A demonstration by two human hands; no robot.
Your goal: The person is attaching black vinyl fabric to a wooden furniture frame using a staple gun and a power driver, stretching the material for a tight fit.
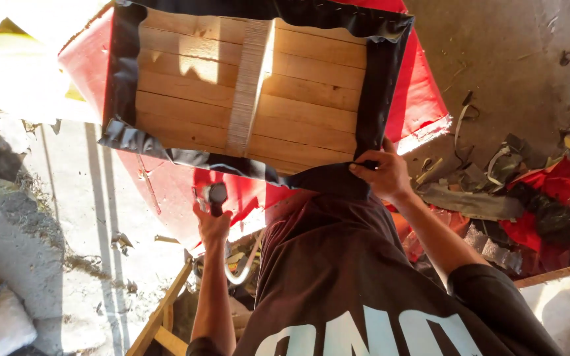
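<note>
Wooden slats form the underside of a panel [245, 92], crossed at mid-width by one pale upright batten [249, 86] and framed on all four sides by black fabric [123, 79] folded over the edges; red covering [423, 92] shows beyond the black border to the left, right and below. The panel fills the upper centre of the head view, and its near edge lies just above the person's dark shirt [338, 277]. The right hand [380, 173] is closed in a pinch on the black fabric at the near right corner, with the thumb on top and the fabric drawn taut toward the body. The left hand [211, 221] is wrapped shut around the handle of a dark tool [214, 196], held upright just below the near edge, close to the red covering but apart from the wood; the kind of tool cannot be told. Open room lies mainly to the left, where bare, sunlit concrete floor [80, 198] runs beside the panel. To the right the floor is crowded with scraps [489, 198] of grey and red material and strips. Below the left forearm a light wooden frame [163, 316] stands near the body, narrowing the space there.
</note>
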